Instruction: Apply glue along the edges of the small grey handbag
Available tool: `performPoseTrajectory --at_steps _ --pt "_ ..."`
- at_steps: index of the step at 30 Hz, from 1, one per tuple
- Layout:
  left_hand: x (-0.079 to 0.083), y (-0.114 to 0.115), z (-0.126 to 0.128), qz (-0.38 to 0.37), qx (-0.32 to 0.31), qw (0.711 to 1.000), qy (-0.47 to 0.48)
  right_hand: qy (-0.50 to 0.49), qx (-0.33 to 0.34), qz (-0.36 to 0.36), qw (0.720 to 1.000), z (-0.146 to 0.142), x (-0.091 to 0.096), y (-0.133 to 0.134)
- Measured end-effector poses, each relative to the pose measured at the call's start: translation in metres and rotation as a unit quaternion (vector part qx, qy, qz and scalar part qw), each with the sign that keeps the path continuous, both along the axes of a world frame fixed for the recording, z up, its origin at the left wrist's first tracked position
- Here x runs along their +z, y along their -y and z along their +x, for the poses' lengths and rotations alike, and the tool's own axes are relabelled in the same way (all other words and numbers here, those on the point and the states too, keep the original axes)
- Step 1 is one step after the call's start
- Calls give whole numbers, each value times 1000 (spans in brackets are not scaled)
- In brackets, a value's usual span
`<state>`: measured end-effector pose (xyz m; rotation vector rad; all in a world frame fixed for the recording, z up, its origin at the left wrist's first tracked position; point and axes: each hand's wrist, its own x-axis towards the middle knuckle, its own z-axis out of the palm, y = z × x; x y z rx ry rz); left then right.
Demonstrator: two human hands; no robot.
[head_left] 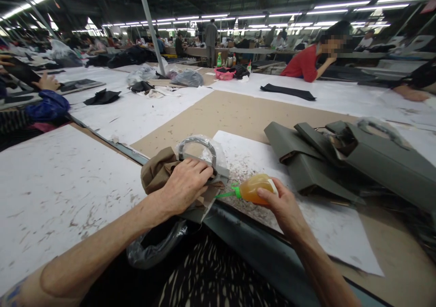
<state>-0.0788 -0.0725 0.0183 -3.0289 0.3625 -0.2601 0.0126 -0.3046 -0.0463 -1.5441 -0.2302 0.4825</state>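
Note:
My right hand (284,205) grips a squeeze bottle (255,190) of amber liquid, tilted on its side. Its thin green nozzle points left, with the tip at the edge of a bag (160,168) made of grey-green and brown material. Over the top of that bag my left hand (187,184) is closed, fingers curled beside a plastic-wrapped handle (197,146); the fingertips are partly hidden. Another plastic-wrapped handle (156,248) hangs below, over the table's front edge. Whether liquid is leaving the nozzle I cannot tell.
Several grey-green bags (323,161) are piled at the right. A stained white sheet (259,155) lies under the bottle. Black pieces (288,92) and a pink basket (225,73) sit farther back. A person in red (301,64) leans at the far side; another person's hand (47,82) shows at left.

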Motion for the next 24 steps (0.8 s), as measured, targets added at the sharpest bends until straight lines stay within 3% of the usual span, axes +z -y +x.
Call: performPoseTrajectory --at_steps 16,24 --pt "-3 -2 1 20 -15 1000 7 -64 46 54 995 -29 0 4" --pt "-2 -1 1 16 -9 1000 10 -138 7 95 986 -35 2 4"
